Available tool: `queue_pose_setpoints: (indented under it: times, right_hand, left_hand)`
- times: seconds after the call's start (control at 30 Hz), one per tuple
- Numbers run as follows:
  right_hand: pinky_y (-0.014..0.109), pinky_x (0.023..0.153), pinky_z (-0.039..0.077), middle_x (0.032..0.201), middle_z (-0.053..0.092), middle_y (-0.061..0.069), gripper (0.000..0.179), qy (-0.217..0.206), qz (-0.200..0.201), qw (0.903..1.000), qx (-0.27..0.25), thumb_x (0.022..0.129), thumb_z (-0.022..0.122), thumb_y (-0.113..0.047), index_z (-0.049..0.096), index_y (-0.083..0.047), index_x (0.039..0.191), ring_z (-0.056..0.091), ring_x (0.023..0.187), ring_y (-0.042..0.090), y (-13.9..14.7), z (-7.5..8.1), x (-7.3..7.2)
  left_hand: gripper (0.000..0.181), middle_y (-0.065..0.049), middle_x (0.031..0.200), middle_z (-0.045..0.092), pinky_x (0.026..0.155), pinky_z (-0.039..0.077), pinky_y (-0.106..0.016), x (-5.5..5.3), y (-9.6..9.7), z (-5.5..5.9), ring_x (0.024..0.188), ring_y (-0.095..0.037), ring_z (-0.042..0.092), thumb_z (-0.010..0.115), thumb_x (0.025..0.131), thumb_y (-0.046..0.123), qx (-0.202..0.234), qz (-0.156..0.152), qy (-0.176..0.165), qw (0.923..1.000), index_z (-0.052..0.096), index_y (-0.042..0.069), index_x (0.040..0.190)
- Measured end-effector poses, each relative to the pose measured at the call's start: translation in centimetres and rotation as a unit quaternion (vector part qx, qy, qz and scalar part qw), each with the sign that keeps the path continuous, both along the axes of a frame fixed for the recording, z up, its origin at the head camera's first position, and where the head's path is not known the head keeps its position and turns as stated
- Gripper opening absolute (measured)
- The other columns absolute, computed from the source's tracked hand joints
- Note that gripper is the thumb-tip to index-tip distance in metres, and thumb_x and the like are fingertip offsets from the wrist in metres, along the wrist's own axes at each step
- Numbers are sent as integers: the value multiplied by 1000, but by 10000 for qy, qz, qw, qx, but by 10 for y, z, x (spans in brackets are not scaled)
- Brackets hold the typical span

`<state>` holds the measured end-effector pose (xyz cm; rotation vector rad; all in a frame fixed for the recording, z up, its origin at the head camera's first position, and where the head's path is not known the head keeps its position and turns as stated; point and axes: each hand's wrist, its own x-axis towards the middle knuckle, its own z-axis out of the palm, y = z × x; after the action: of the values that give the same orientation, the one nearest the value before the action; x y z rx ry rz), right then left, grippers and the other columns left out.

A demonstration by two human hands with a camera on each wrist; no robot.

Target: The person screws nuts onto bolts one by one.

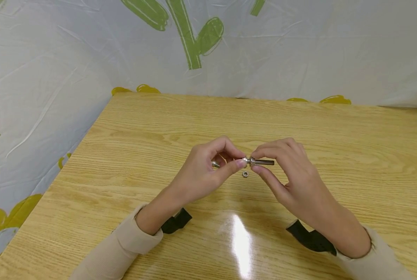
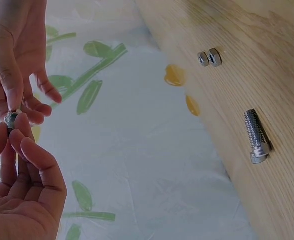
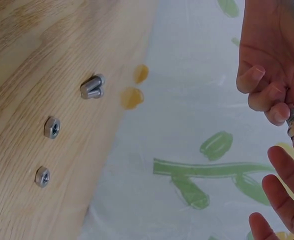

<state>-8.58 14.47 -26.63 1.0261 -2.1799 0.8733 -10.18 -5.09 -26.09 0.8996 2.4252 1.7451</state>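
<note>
My left hand (image 1: 205,169) pinches the head end of a metal bolt (image 1: 264,162) between thumb and fingertips. The bolt lies about level, its shank pointing right. With thumb and index finger, my right hand (image 1: 292,175) grips a hex nut (image 1: 252,161) around the bolt, near the left fingertips. The fingers partly hide both pieces. On the table just below them lies a loose nut (image 1: 245,174); the right wrist view shows two nuts, one nearer (image 3: 42,176) and one farther (image 3: 52,128). Another socket-head bolt (image 2: 257,137) lies on the table, mostly behind my left hand in the head view.
The wood-grain table (image 1: 142,128) reaches back to a pale sheet (image 1: 264,54) printed with green and yellow plant shapes, which also hangs along the left edge. Black curved pieces (image 1: 176,221) sit under both wrists. Light glares off the tabletop near the front.
</note>
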Motion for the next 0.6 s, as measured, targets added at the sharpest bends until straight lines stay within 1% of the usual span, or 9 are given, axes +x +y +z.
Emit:
queue_pose_setpoints:
  times: [0.17, 0.33, 0.47, 0.53, 0.6]
  right_hand:
    - [29, 86, 36, 98, 63, 6, 40, -98, 8, 9999, -33, 98, 43, -37, 60, 0, 101, 50, 93, 23, 0, -1, 0]
    - [31, 85, 35, 95, 64, 7, 42, -222, 12, 9997, -74, 99, 39, -36, 62, -2, 93, 51, 92, 21, 0, -3, 0]
    - [33, 84, 33, 94, 64, 6, 41, -520, -191, 9984, 112, 100, 36, -34, 62, -5, 87, 50, 93, 19, 1, -4, 0]
    - [35, 85, 33, 96, 63, 5, 37, -655, -235, 9974, 171, 100, 39, -32, 63, -6, 89, 50, 94, 19, 2, -4, 1]
    - [37, 86, 33, 100, 62, 5, 33, -758, -256, 9965, 240, 99, 43, -33, 62, -7, 96, 49, 97, 20, 3, -3, 1]
  left_hand:
    - [6, -1, 86, 67, 68, 52, -23, 0, 0, 0, 75, -5, 58, 64, 88, 12, -12, -6, 13, 10000, 62, 8, 90]
    - [6, -1, 85, 67, 69, 52, -22, 1, 2, 1, 75, -5, 58, 65, 87, 10, -70, -63, -25, 10000, 62, 8, 91]
    - [6, 1, 85, 67, 70, 52, -22, 2, 2, 0, 76, -4, 58, 65, 87, 11, -120, -91, -78, 9999, 62, 9, 92]
    - [6, 2, 85, 67, 70, 52, -22, 2, 2, 0, 76, -4, 58, 64, 88, 12, -112, -81, -100, 9999, 62, 9, 92]
    - [5, 2, 85, 67, 70, 52, -23, 2, 2, 0, 76, -4, 58, 64, 88, 11, -79, -65, -112, 9999, 62, 9, 91]
